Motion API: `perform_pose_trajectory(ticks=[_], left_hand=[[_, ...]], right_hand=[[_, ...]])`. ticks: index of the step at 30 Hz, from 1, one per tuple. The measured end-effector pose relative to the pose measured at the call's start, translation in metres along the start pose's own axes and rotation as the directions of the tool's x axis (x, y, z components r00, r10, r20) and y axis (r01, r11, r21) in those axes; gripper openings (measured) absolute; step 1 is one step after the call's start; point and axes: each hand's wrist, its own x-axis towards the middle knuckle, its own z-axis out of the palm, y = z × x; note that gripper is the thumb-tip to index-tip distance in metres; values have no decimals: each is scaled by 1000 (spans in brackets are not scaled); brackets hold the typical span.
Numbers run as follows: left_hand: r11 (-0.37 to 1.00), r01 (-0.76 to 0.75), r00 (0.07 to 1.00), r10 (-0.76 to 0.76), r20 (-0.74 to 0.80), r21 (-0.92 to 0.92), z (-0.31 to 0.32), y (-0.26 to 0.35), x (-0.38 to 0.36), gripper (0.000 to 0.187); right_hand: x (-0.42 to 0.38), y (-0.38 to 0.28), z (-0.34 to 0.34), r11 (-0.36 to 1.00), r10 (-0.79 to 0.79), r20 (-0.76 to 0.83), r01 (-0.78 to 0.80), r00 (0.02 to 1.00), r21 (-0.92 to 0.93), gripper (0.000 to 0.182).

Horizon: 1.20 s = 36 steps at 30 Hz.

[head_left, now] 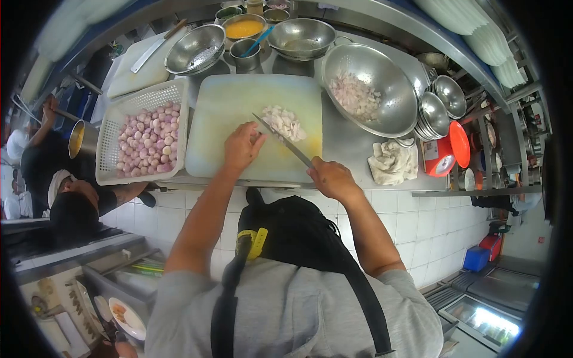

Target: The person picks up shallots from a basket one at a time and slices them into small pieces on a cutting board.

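My right hand (334, 178) is closed around the handle of a kitchen knife (292, 147). Its blade slants up and left over a pale cutting board (221, 107), along the near side of a small heap of chopped shallots (283, 122). Close to the knife tip is my left hand (243, 146), above the board, fingers loosely bent and thumb apart, with nothing visible in it. To the left, a white perforated basket (107, 146) holds many peeled shallots (149, 140). On the right, more chopped shallots (356, 96) lie in a large steel colander (394, 83).
Steel bowls (301, 39), a steel cup (246, 55) and a bowl of orange liquid (243, 27) line the back. Another knife (156, 48) rests on a second board (128, 74). A cloth (394, 162) and red scale (439, 156) sit right. A person (74, 197) is at left.
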Motion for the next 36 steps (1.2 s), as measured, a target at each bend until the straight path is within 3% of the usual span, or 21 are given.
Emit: perform_pose_trajectory(ticks=[2, 5, 8, 11, 15, 21, 24, 32, 36], left_hand=[[995, 33, 999, -35, -22, -90, -2, -1, 1, 24], [992, -124, 990, 123, 70, 6, -14, -9, 6, 18], [989, -150, 975, 148, 168, -1, -17, -2, 9, 16], [969, -234, 965, 222, 138, 76, -16, 1, 11, 14], [965, -245, 964, 233, 129, 93, -9, -10, 13, 11], [962, -258, 963, 248, 109, 87, -9, -9, 15, 8], [962, -261, 962, 252, 108, 83, -8, -10, 15, 8], [971, -235, 971, 233, 47, 44, -9, -5, 10, 12], [948, -301, 953, 295, 74, 100, -10, -3, 11, 11]], right_hand=[[-4, -4, 2, 1000, -8, -22, 8, 1000, -22, 27], [-6, -8, 6, 999, -32, -36, 31, 999, -39, 25], [-3, -9, 11, 998, -53, -64, 50, 997, -49, 24], [-2, -12, 11, 997, -44, -68, 40, 997, -59, 23], [1, -9, 12, 993, -91, -114, 82, 989, -79, 22], [-27, -17, -7, 991, -46, -63, 38, 997, -125, 20], [-8, -7, 10, 993, -103, -89, 97, 991, -71, 17], [12, -2, 22, 994, -62, -48, 58, 997, -90, 23], [11, -2, 21, 993, -86, -76, 80, 993, -83, 22]])
